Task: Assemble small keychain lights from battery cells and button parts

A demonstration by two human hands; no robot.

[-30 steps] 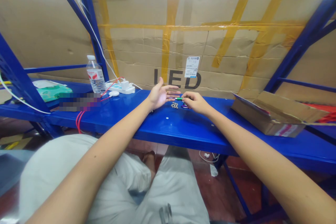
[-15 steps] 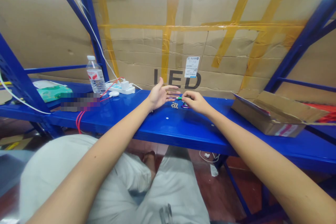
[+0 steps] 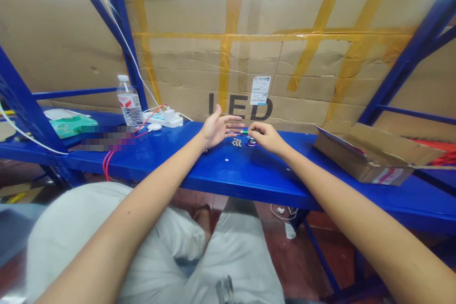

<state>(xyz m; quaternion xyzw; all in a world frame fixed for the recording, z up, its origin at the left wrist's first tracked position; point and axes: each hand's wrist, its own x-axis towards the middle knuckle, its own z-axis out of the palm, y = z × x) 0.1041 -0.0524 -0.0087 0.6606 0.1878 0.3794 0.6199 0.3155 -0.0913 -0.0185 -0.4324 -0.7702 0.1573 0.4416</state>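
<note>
My left hand (image 3: 215, 128) rests on the blue shelf (image 3: 228, 171), palm up, fingers spread, with a small gold piece lying on the palm. My right hand (image 3: 264, 137) is curled just to its right, fingertips pinched on a thin green stick (image 3: 244, 132) that points toward the left palm. A small heap of silvery metal beads (image 3: 236, 142) lies on the shelf between the hands. Purple and blue rings (image 3: 251, 143) lie under the right fingers.
A water bottle (image 3: 128, 102) stands at the left beside a white power strip with charger (image 3: 166, 118) and red cables (image 3: 109, 159). An open cardboard box (image 3: 372, 153) sits on the right. A taped cardboard wall marked LED (image 3: 242, 107) backs the shelf.
</note>
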